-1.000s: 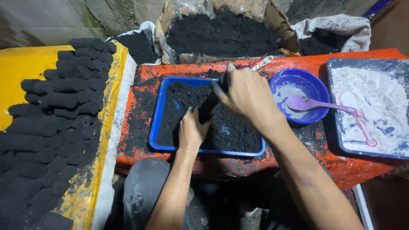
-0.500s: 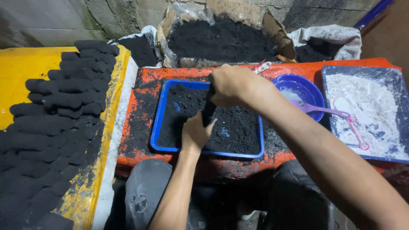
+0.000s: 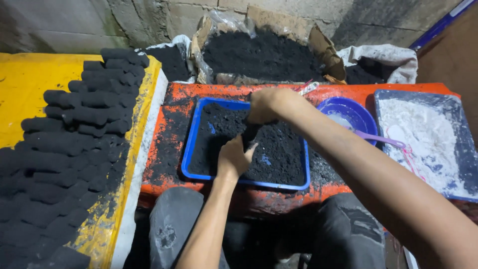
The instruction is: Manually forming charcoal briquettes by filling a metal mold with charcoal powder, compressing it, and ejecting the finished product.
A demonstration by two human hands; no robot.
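Both hands gripped a dark tube (image 3: 249, 133) upright in the blue tray (image 3: 194, 144) at the bench's (image 3: 169, 124) middle; right hand (image 3: 266, 104) closed on top; left hand (image 3: 234, 158) wrapped around its base.

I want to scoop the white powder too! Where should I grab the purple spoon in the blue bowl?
Probably grab the purple spoon by its thin handle, which pokes out over the blue bowl's right rim toward the tray of white powder. Come from the right and above. Its scoop end lies down inside the bowl, so it is harder to pinch.
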